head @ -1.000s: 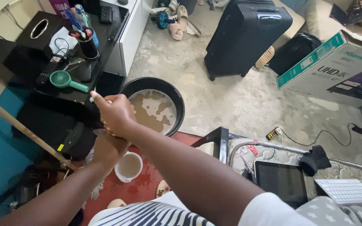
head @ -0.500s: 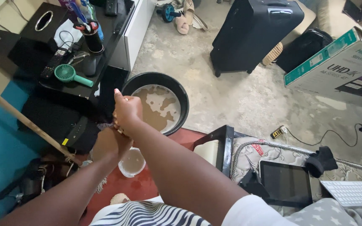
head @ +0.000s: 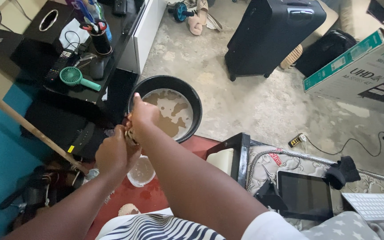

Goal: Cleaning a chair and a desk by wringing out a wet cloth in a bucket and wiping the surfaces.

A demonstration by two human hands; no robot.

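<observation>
What the right hand (head: 142, 116) and left hand (head: 114, 153) squeeze between them is nearly all covered by fingers, too little showing to name. The black basin (head: 191, 95) loses its near-left rim behind the right hand. Beside the basin, the wooden stick (head: 27, 126) runs off the left edge.
</observation>
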